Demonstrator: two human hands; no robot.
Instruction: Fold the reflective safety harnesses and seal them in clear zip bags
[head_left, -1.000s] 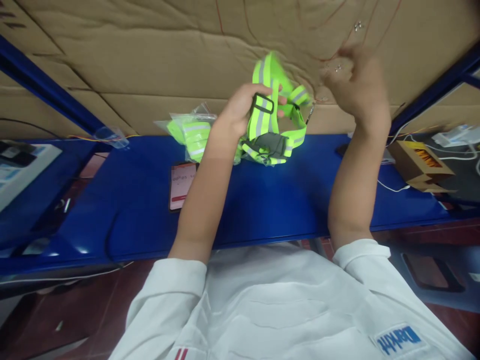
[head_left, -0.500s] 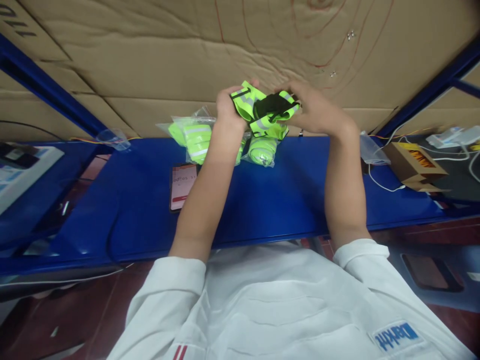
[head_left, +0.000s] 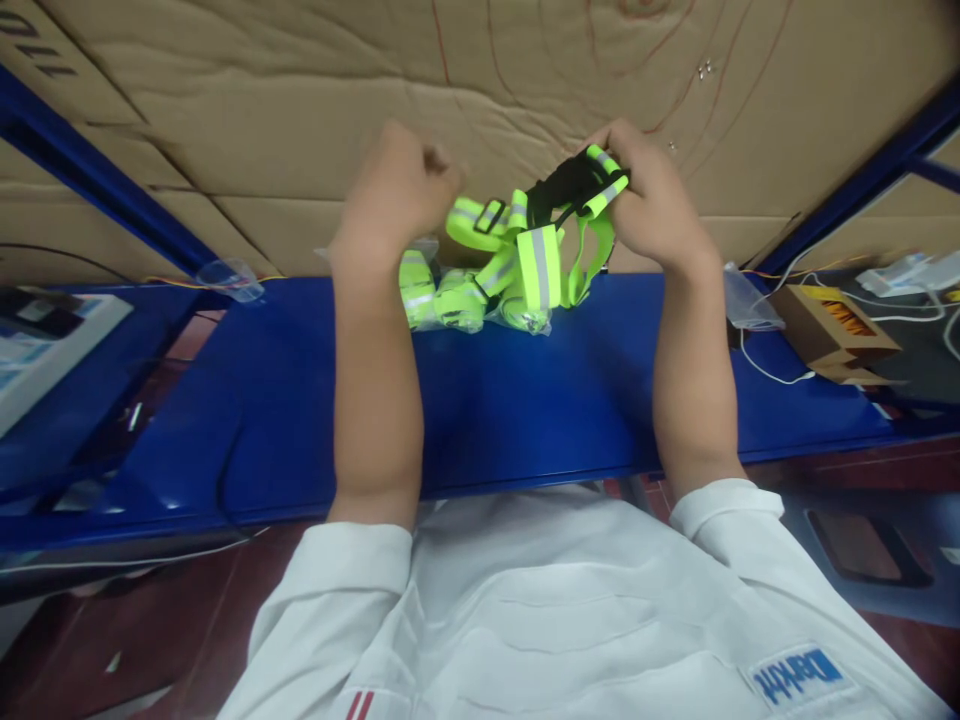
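A lime-yellow reflective vest (head_left: 538, 262) of elastic straps with grey stripes, black buckles and a black middle part hangs partly unfolded above the table. My right hand (head_left: 645, 190) is closed on its upper right straps and black part. My left hand (head_left: 401, 190), blurred, is raised to the left of the vest with its fingers curled. A strap end lies just below those fingers; whether they grip it is hidden. Behind and below, rolled yellow vests in clear bags (head_left: 457, 300) rest on the blue table (head_left: 540, 410), partly covered by the hanging straps.
A cardboard wall (head_left: 300, 120) closes off the back. At the left stands a clear plastic cup (head_left: 229, 280). An open cardboard box (head_left: 836, 335), a clear plastic bag (head_left: 750, 298) and white cables are on the right. Blue frame posts (head_left: 97, 170) flank the table.
My left hand has moved left, away from the vest, and its forearm now covers the phone. My right hand has risen slightly. The vest has spread open, with straps hanging down.
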